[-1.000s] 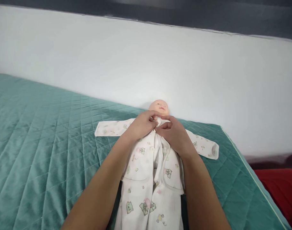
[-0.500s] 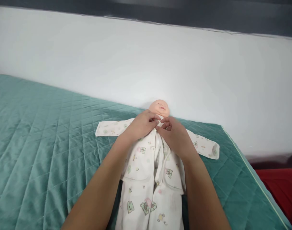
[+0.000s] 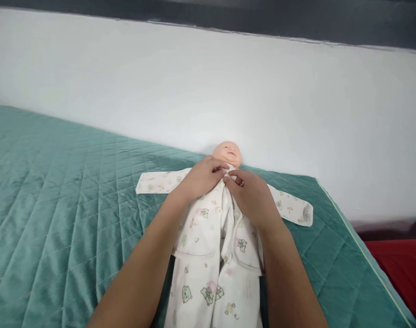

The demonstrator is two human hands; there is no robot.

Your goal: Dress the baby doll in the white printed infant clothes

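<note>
A baby doll [image 3: 227, 153] lies on its back, dressed in white clothes printed with small bears. Its jacket [image 3: 197, 228] hangs partly open down the front, and a button [image 3: 219, 210] shows on the left edge below my hands. Just under the doll's chin, my left hand [image 3: 206, 176] pinches the jacket's left front edge near the collar. Opposite it, my right hand [image 3: 249, 191] pinches the other front edge, fingertips almost touching those of the left. White trousers [image 3: 211, 296] cover the legs. What lies between my fingertips is mostly hidden.
Beneath the doll is a green quilted bed cover [image 3: 74, 205], its edge running down the right side. A white wall [image 3: 208, 82] stands right behind the doll's head. Red fabric [image 3: 395, 269] is at the far right, beyond the bed edge.
My right fingers have shifted slightly at the collar, the thumb and forefinger moving closer together. The left hand stays almost where it was.
</note>
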